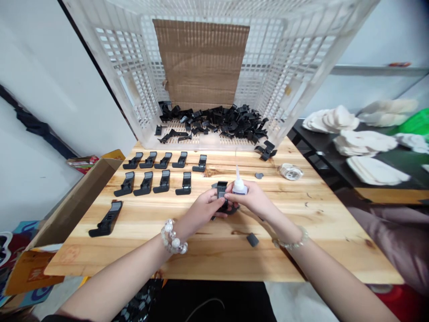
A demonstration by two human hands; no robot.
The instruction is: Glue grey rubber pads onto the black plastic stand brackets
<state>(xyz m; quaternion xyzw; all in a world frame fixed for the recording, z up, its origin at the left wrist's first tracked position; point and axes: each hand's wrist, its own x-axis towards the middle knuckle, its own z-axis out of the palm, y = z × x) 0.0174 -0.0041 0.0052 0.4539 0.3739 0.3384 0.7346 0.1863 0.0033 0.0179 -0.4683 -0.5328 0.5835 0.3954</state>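
Observation:
Near the middle of the wooden table (284,250), my left hand (204,203) is closed round a black plastic clip (221,190) with a grey pad on its face. My right hand (253,197) grips a small white glue bottle (239,185), its thin nozzle pointing up. The right thumb and fingertips also touch the clip. More dark pieces show partly beneath the hands, but their shape is hidden. A small dark grey pad (252,239) lies on the wood in front of my right hand.
Black clips (163,181) stand in rows at the left, with one clip (106,219) nearer me. Behind, a white plastic crate (201,142) on its side holds a heap of black parts (234,120). A tape roll (291,171) and loose clips (266,150) lie at the right.

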